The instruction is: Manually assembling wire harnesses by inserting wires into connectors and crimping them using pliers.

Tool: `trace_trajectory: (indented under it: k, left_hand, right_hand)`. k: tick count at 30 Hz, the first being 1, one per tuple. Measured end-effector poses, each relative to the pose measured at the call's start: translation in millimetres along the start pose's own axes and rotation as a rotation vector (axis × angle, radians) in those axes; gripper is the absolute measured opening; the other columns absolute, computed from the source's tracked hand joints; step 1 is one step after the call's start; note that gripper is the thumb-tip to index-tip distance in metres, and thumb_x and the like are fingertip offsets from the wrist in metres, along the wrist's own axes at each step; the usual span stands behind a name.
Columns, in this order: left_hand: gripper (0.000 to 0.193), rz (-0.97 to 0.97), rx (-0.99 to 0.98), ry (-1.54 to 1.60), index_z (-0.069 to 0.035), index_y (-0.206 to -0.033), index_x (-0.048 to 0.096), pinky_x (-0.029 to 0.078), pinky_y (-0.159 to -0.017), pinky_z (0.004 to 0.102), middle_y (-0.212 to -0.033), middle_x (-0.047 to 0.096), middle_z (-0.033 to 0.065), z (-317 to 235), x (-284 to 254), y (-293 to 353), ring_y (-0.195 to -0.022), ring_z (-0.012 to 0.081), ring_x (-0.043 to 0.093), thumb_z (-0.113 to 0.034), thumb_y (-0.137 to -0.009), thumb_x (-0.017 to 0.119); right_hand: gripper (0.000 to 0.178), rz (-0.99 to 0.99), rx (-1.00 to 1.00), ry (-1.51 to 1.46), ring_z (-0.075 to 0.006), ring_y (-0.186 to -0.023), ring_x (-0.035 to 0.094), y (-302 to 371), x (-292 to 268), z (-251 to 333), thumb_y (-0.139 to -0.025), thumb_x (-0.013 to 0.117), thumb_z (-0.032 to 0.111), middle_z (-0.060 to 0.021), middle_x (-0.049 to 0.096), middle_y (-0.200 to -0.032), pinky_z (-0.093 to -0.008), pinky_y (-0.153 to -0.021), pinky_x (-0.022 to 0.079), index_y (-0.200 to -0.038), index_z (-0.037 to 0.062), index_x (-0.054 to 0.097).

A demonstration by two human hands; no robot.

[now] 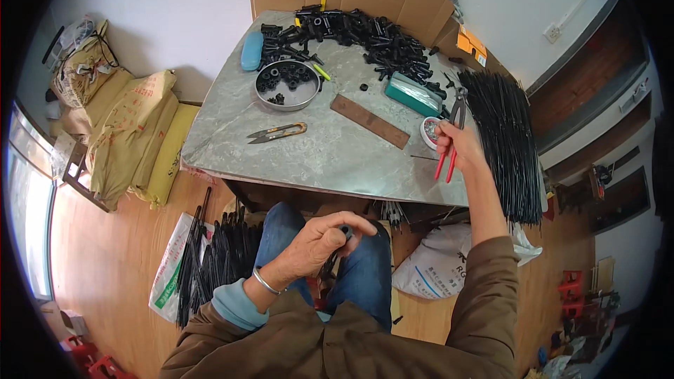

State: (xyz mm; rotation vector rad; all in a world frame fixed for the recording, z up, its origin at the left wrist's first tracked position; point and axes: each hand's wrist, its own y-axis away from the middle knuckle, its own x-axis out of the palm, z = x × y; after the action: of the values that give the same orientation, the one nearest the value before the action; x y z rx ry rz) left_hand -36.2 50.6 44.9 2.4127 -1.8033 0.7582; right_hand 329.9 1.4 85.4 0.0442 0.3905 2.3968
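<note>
My right hand grips pincers with dark jaws and red handles above the right side of the table. The jaws point up and away from me. Close by the fingers stands a small white round tub with small bits inside, partly covered by the hand. Over my lap, in front of the table edge, my left hand is closed around a dark tube-like piece. Only its end shows between thumb and fingers; the rest is mostly hidden.
On the grey table are a round tin of black parts, snips, a brown strip, a teal box and a blue case. Black parts heap behind. Long black rods lie right. Sacks stand below.
</note>
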Motion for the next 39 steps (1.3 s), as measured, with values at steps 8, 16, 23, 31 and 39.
trace_trajectory:
  k: [8,16,23,31,39]
  left_hand:
    - [0.036,-0.432,0.159,-0.408,0.003,-0.117,0.057,0.043,-0.067,0.0244,-0.097,0.047,0.007,7,13,0,-0.074,0.011,0.048,-0.021,-0.1,0.035]
    - [0.046,-0.58,0.197,-0.517,-0.001,-0.125,0.054,0.045,-0.076,0.0234,-0.107,0.044,0.0064,7,16,14,-0.085,0.0106,0.049,-0.036,-0.102,0.037]
    - [0.045,-0.585,0.197,-0.554,0.0,-0.126,0.053,0.045,-0.078,0.0241,-0.108,0.045,0.0067,5,13,19,-0.088,0.0115,0.051,-0.035,-0.102,0.037]
    - [0.044,-0.584,0.208,-0.53,0.0,-0.127,0.053,0.044,-0.079,0.0242,-0.109,0.046,0.0072,11,12,17,-0.089,0.0119,0.051,-0.034,-0.102,0.039]
    - [0.042,-0.592,0.246,-0.524,0.001,-0.122,0.055,0.044,-0.076,0.0233,-0.108,0.05,0.0067,13,12,12,-0.088,0.0107,0.051,-0.032,-0.102,0.038]
  right_hand:
    - [0.021,0.4,0.067,-0.62,-0.0075,-0.055,0.041,137,132,-54,-0.098,0.049,0.023,-0.0002,0.049,-0.071,-0.0247,-0.05,0.035,-0.084,0.0076,0.049]
    - [0.025,0.252,-0.1,-0.427,-0.0097,-0.057,0.047,177,187,-74,-0.095,0.056,0.022,-0.0009,0.051,-0.067,-0.0246,-0.051,0.04,-0.08,0.0026,0.056]
    - [0.023,0.147,-0.176,-0.296,-0.0057,-0.059,0.046,180,197,-75,-0.093,0.061,0.024,0.0021,0.052,-0.068,-0.0219,-0.052,0.037,-0.084,0.0022,0.06]
    - [0.02,0.167,-0.144,-0.251,-0.0042,-0.059,0.043,179,194,-75,-0.093,0.061,0.023,0.0042,0.051,-0.068,-0.0202,-0.052,0.035,-0.083,0.0051,0.059]
    - [0.018,0.084,-0.289,-0.116,-0.0038,-0.058,0.043,186,200,-78,-0.094,0.059,0.021,0.0034,0.053,-0.069,-0.0198,-0.05,0.034,-0.089,0.003,0.061]
